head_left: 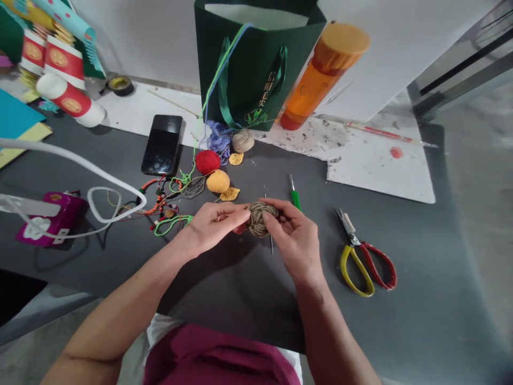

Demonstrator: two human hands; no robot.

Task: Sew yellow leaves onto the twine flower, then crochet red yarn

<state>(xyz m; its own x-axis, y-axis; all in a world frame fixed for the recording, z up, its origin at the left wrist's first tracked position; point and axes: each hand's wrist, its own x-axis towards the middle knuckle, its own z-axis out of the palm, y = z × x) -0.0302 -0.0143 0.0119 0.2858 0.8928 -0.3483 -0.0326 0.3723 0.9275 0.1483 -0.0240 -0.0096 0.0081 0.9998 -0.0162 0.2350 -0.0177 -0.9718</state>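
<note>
Both my hands meet over the dark grey table (401,331) around a small brown knotted cord ball (259,218). My left hand (212,225) pinches the ball's left side with closed fingers. My right hand (294,235) grips its right side, fingers curled round it, and a thin metal needle (271,243) sticks down between the hands. A green-handled hook tool (295,197) lies just beyond my right hand.
Scissors with yellow and red handles (366,264) lie to the right. Behind the hands sit a red ball (207,161), a yellow ball (218,181), loose cords (170,206), a black phone (163,144), a green gift bag (256,64) and an orange bottle (324,72). A pink device (52,216) with white cable lies left.
</note>
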